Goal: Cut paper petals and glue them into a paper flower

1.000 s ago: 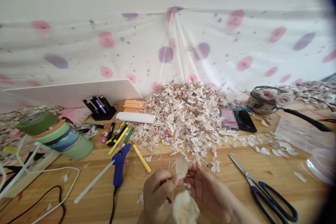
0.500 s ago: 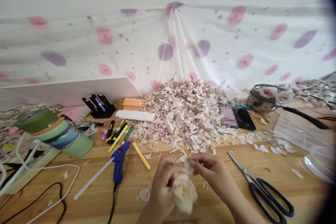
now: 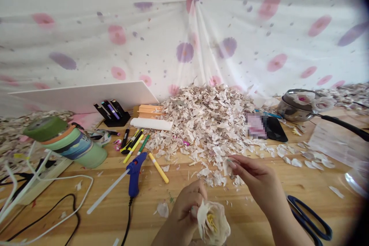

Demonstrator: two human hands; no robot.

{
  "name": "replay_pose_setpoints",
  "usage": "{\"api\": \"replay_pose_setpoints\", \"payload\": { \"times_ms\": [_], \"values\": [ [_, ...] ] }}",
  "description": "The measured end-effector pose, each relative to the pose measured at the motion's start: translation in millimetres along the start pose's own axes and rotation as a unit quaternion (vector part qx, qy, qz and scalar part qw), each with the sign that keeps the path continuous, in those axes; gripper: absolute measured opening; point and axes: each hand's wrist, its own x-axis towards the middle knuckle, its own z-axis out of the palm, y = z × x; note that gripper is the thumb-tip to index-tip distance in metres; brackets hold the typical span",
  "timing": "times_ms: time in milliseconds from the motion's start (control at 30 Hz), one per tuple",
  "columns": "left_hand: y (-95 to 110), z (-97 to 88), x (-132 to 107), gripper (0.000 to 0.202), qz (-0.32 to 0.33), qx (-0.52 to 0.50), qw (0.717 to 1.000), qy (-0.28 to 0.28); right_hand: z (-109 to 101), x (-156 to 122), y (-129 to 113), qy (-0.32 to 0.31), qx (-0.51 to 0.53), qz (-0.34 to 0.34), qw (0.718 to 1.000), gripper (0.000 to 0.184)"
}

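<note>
My left hand (image 3: 188, 207) is closed on a cream artificial flower (image 3: 215, 225) with a yellow centre, its face turned toward me. Beyond it to the right, my right hand (image 3: 253, 177) pinches a pale loose petal (image 3: 228, 166) between thumb and fingers. That petal is apart from the flower, at the front edge of a large heap of dry whitish petals (image 3: 207, 123). A blue hot glue gun (image 3: 134, 180) with a long glue stick lies to the left of my hands. My right forearm covers part of the dark-handled scissors (image 3: 311, 215).
Markers (image 3: 158, 167) lie left of the petal heap, behind the glue gun. A green tumbler (image 3: 77, 146) and a power strip (image 3: 46, 180) with cables stand at left. At right are a phone (image 3: 275, 128) and a metal pan (image 3: 296, 107) holding flowers.
My right hand has moved away from the flower to the right with a petal in its fingers. The flower in my left hand has shifted slightly right, and the view has turned a little.
</note>
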Motion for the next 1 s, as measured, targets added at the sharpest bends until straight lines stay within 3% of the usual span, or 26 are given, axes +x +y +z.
{"api": "replay_pose_setpoints", "payload": {
  "times_ms": [100,200,300,400,467,533,633,733,1000],
  "values": [
    [12,-2.6,0,0.048,0.109,0.029,0.994,0.009,-1,-5,-2,0.021,-0.048,-0.064,0.997,0.013],
    [28,-6.8,1,0.046,0.193,0.197,0.961,0.027,-5,-12,-5,0.027,-0.072,-0.168,0.983,0.019],
    [49,-9.8,0,0.038,0.271,0.391,0.879,0.033,-7,-24,-13,-0.002,-0.071,-0.249,0.966,0.024],
    [70,-10.2,-5,0.034,0.305,0.517,0.798,0.06,-5,-39,-23,-0.015,-0.034,-0.256,0.966,0.017],
    [80,-10.0,-8,0.034,0.298,0.567,0.768,0.034,-1,-47,-30,-0.05,-0.004,-0.25,0.967,0.013],
    [85,-10.4,-10,0.038,0.291,0.57,0.769,0.013,4,-49,-37,-0.108,0.004,-0.256,0.961,0.015],
    [83,-11.6,-10,0.04,0.284,0.518,0.807,-0.018,11,-44,-44,-0.183,0.003,-0.284,0.941,0.017],
    [75,-11.9,-10,0.042,0.264,0.457,0.85,-0.005,14,-38,-46,-0.23,0.013,-0.312,0.922,0.02],
    [58,-8.3,-11,0.039,0.258,0.375,0.89,0.021,8,-43,-46,-0.248,-0.009,-0.34,0.907,0.03]
  ]
}}
